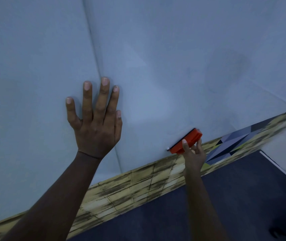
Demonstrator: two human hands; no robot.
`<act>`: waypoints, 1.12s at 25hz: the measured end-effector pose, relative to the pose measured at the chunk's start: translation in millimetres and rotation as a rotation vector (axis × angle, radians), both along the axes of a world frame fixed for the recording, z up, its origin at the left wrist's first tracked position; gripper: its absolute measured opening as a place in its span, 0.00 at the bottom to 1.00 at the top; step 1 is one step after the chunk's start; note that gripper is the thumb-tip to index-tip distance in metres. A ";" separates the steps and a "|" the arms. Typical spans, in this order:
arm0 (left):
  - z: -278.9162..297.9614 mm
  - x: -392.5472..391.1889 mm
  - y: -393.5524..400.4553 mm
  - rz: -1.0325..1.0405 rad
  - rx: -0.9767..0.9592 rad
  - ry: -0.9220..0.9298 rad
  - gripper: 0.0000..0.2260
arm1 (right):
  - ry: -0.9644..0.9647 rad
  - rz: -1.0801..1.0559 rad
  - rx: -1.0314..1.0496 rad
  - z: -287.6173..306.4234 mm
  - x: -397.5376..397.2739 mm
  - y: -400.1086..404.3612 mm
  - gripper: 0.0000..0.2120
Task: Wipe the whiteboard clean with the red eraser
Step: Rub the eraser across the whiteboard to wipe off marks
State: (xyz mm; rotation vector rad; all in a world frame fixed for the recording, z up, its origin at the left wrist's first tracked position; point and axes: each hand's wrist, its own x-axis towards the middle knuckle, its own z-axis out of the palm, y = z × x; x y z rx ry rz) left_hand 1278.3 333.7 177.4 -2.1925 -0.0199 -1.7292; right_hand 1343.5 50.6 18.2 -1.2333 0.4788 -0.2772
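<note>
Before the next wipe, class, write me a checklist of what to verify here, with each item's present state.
1. Right hand grips the eraser: ok, fingers curl round it.
2. Eraser's pad lies against the whiteboard: ok, by the look of it, near the lower edge.
3. Left hand braces the board: ok, flat with fingers spread.
4. Left hand out of the eraser's way: ok, well apart to its left.
5. Marks left to wipe: not ok, a faint dark smudge remains up right.
6. Pad clean: cannot tell, it faces the board.
</note>
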 end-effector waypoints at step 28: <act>-65.8 10.2 -123.6 0.005 -0.516 0.247 0.33 | 0.052 0.161 0.240 3.1 19.3 -45.7 0.27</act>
